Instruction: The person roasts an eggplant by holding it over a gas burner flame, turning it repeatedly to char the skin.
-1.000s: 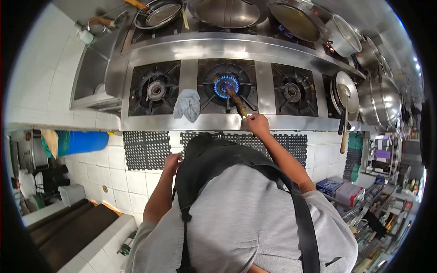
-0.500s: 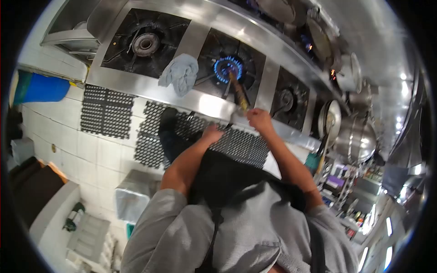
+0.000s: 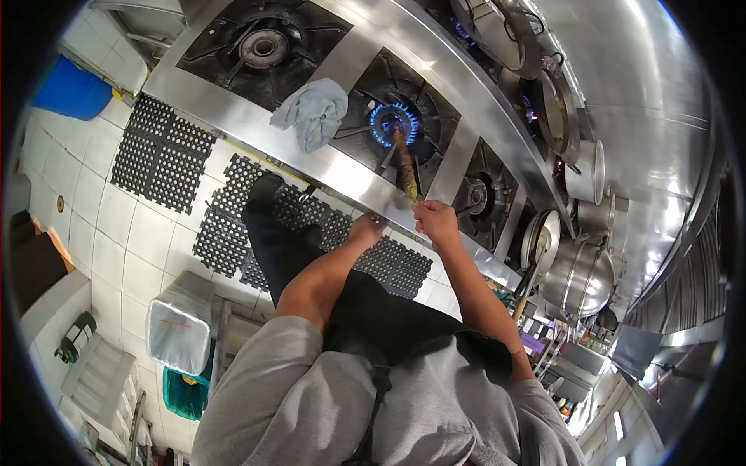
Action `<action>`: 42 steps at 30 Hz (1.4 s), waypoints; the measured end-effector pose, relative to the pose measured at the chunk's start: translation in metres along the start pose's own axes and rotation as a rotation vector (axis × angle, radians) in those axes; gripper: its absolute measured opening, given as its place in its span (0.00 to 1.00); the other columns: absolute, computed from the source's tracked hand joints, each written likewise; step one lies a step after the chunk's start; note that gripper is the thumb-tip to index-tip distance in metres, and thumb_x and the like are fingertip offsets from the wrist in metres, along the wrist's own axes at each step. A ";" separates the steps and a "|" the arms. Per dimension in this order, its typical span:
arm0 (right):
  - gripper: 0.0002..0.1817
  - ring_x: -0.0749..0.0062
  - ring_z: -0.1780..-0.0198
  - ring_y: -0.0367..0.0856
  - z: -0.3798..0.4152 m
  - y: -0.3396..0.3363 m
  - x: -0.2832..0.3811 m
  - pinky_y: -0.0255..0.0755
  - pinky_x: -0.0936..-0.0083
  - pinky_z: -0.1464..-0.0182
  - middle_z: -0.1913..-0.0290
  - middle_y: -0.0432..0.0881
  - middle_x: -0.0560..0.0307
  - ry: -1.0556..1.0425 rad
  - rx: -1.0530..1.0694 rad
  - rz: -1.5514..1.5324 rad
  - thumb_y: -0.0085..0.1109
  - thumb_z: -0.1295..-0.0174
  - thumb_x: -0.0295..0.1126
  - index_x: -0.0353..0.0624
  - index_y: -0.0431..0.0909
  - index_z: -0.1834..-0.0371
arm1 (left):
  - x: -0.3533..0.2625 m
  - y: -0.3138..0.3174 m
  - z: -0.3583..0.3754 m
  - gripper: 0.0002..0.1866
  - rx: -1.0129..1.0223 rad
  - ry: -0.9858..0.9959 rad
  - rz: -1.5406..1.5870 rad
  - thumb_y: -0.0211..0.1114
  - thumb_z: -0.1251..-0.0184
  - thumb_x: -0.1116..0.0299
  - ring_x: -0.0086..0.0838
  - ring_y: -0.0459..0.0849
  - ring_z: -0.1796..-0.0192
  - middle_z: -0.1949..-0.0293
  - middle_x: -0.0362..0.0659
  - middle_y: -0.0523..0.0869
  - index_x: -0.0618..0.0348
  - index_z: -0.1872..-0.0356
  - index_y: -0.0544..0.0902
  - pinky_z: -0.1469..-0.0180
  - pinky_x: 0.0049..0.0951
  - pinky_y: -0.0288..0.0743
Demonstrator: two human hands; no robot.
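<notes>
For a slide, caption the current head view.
Right hand holds a long, brown, stick-like item at a round blue burner flame, crumpled grey cloth nearby.

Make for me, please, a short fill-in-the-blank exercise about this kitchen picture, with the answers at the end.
1. The long brown item is held in the person's ____ hand.
2. The flame ring at its far end is ____ in colour.
3. In the picture, the crumpled cloth lies to the ____ of this flame ring.

Missing words: right; blue; left.
</notes>
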State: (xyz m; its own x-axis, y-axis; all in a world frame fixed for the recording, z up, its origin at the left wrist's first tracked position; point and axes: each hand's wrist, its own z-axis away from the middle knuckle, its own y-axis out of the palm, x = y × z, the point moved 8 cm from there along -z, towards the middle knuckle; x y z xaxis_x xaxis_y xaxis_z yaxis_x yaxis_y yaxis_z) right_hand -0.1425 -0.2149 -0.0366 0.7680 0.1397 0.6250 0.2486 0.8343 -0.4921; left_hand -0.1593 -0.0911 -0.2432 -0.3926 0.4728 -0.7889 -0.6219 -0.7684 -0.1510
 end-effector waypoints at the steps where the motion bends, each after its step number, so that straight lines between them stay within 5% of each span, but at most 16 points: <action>1: 0.09 0.81 0.79 0.73 0.000 0.000 0.000 0.68 0.82 0.78 0.75 0.78 0.60 0.006 0.001 -0.008 0.66 0.40 0.30 0.34 0.79 0.67 | -0.001 -0.001 0.001 0.25 -0.001 -0.010 0.005 0.65 0.38 0.49 0.50 0.83 0.46 0.52 0.55 0.86 0.60 0.50 0.82 0.44 0.44 0.77; 42: 0.11 0.81 0.79 0.72 0.004 0.000 0.007 0.68 0.82 0.77 0.75 0.78 0.60 0.009 0.002 -0.019 0.67 0.40 0.31 0.33 0.78 0.65 | -0.001 -0.004 -0.002 0.25 -0.009 0.037 0.024 0.67 0.39 0.48 0.47 0.84 0.47 0.51 0.53 0.86 0.59 0.52 0.83 0.45 0.41 0.77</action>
State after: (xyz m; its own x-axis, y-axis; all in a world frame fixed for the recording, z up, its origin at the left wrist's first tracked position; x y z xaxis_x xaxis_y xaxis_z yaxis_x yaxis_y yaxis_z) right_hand -0.1391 -0.2119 -0.0298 0.7685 0.1191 0.6286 0.2622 0.8376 -0.4793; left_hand -0.1552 -0.0895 -0.2426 -0.3818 0.4376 -0.8141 -0.6062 -0.7834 -0.1368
